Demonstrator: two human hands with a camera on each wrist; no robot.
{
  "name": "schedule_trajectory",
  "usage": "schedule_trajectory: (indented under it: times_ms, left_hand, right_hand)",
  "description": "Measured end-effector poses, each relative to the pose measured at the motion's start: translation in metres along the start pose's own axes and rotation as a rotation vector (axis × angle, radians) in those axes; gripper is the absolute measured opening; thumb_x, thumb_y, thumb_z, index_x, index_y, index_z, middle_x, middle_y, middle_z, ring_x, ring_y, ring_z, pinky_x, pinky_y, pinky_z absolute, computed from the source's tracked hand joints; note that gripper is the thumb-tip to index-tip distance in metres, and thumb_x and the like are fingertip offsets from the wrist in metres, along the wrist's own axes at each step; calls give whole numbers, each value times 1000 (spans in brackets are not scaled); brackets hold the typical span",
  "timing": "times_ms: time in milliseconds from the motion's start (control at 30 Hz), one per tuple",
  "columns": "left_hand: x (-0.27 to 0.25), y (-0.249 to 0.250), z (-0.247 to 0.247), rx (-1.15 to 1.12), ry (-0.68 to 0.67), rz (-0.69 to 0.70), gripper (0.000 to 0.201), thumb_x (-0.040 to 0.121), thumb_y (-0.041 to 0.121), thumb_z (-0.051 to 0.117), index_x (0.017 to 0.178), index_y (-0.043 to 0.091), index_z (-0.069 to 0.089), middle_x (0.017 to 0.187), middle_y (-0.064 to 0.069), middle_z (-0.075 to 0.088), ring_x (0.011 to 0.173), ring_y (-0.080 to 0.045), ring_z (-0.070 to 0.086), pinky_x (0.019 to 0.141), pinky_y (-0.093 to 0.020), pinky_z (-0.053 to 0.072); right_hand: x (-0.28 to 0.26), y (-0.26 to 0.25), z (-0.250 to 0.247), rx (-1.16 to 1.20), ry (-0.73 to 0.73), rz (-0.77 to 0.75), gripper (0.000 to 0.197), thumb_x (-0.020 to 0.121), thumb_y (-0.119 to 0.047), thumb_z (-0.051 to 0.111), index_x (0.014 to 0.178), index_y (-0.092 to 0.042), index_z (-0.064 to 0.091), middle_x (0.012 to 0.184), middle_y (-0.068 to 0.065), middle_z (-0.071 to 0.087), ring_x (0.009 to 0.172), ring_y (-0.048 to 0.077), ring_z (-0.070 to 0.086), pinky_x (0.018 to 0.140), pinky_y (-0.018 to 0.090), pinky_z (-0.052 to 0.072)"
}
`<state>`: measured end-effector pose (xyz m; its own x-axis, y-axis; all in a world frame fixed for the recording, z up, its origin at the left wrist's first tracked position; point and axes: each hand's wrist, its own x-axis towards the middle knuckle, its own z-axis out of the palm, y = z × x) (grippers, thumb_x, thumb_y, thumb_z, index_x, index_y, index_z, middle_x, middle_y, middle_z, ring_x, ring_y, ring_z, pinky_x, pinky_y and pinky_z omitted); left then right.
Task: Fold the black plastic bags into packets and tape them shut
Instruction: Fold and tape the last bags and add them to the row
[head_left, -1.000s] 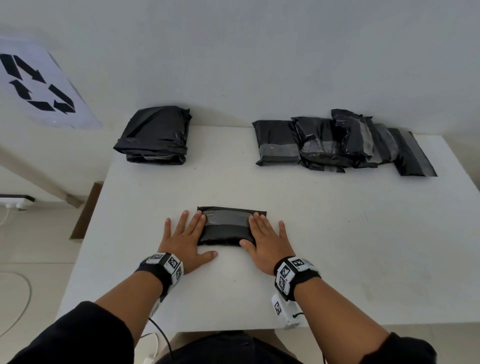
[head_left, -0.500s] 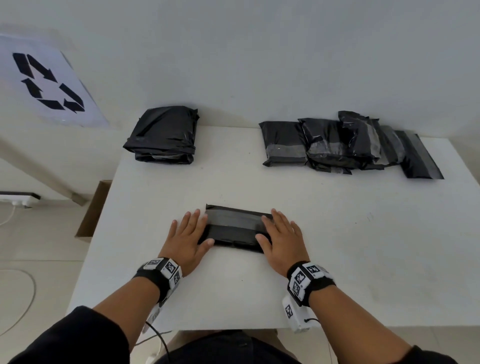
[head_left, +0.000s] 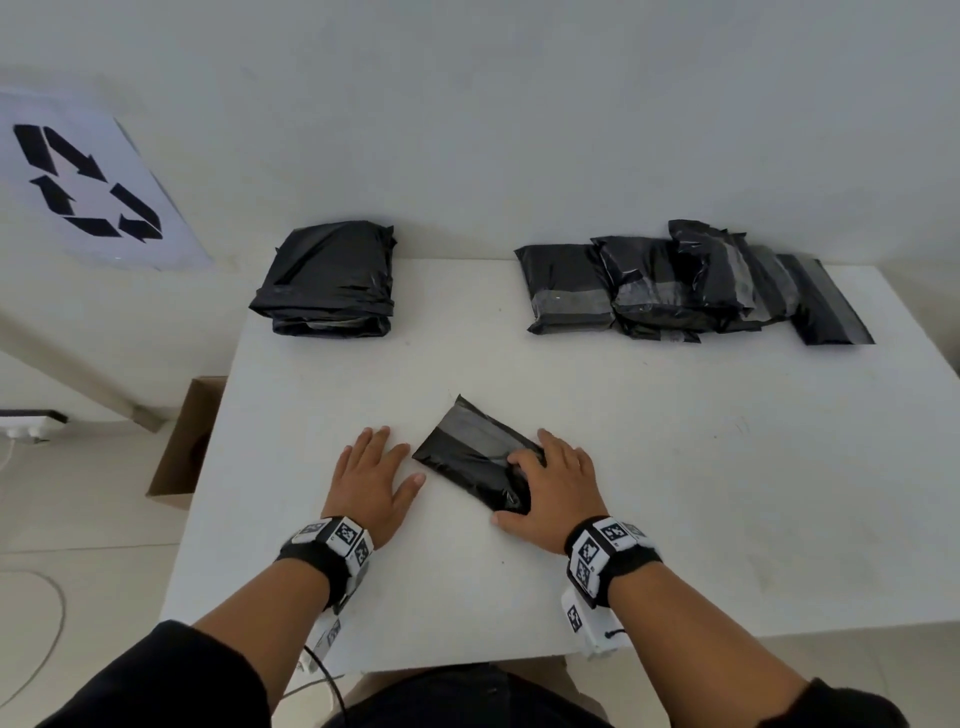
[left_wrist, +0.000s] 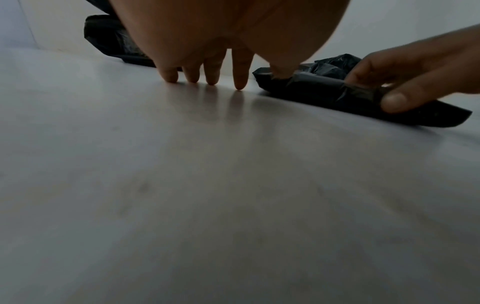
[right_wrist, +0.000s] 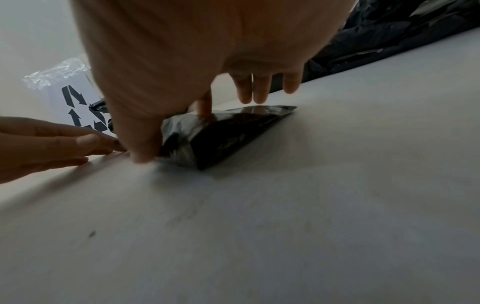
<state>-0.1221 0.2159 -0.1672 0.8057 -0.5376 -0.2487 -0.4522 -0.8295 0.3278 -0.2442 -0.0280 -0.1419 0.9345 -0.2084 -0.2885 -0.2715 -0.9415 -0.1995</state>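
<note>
A folded black packet (head_left: 467, 457) with a grey tape band lies slantwise on the white table (head_left: 675, 493) near its front edge. My right hand (head_left: 556, 483) holds the packet's near right end, fingers curled over its top and thumb against the near corner; the right wrist view shows that hand (right_wrist: 197, 107) pinching the packet (right_wrist: 221, 135). Flat on the table just left of the packet rests my left hand (head_left: 371, 478), fingers straight, thumb close to the packet's left corner. The left wrist view shows its fingertips (left_wrist: 239, 82) on the table beside the packet (left_wrist: 311, 88).
A stack of unfolded black bags (head_left: 327, 280) sits at the back left of the table. Several taped packets (head_left: 675, 286) lie in an overlapping row at the back right by the wall. A cardboard box (head_left: 187, 431) stands on the floor to the left.
The packet has turned from lying crosswise to slanting, its left end swung away from me. My right hand stayed on it; my left hand came off it onto the table.
</note>
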Motion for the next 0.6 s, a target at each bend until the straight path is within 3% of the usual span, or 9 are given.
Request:
schedule_trajectory:
  times_ms: [67,167,267,400,600]
  left_hand:
    - [1,1,0,4,19,4,85,79,69,8,145,27,41,161,-3,21,150,-24,9,121,-42,8]
    - [4,3,-1,-18,33,23,75,82,61,20,143,25,44,159,-4,25,149,-26,14,121,-44,12]
    - [13,6,-3,-81,57,24,63,87,50,39,143,23,45,158,-5,27,148,-27,18,120,-45,16]
    - [31,14,-5,-111,92,38,54,90,40,55,140,21,48,156,-6,31,144,-28,26,118,-44,22]
    - [68,46,-4,-125,81,48,53,90,35,62,140,21,49,155,-6,32,142,-27,30,117,-42,25]
  right_hand:
    - [1,-2,-4,-15,-48,26,81,65,-76,55,134,-37,39,152,5,31,141,29,27,115,50,19]
    - [1,-6,-6,-8,20,39,67,69,-66,58,127,-35,45,131,-3,46,121,24,43,103,41,32]
    - [-1,-8,-5,107,73,110,62,69,-62,58,123,-33,47,123,-4,48,113,21,43,97,39,37]
    - [4,0,-11,332,282,256,58,69,-58,61,118,-29,50,118,-2,49,106,22,43,89,39,43]
    - [54,46,-55,343,534,413,53,70,-51,68,114,-24,53,116,4,53,103,27,46,86,42,46]
